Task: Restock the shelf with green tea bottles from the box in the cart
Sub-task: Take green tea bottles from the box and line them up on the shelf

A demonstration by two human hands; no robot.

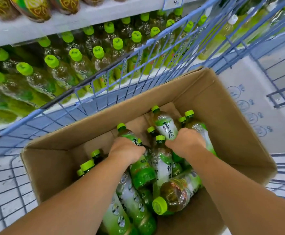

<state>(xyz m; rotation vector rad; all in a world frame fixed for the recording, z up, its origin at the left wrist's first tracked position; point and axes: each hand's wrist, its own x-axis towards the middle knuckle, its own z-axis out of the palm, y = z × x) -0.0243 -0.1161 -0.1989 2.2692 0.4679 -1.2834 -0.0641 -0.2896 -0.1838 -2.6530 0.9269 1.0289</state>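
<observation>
Hands [126, 149] [185, 143] likely grip bottles [165, 129]; fingertips hidden.

The left hand [125, 150] and the right hand [185, 143] show only their backs. Their fingers curl out of sight round green tea bottles [165, 129] in the cardboard box [231, 124]. The box's near wall and the nearest bottles run off the bottom edge. The shelf bottles [24, 82] at far left are blurred, their labels unreadable. The price tag [172, 3] is cut by the top edge.
</observation>
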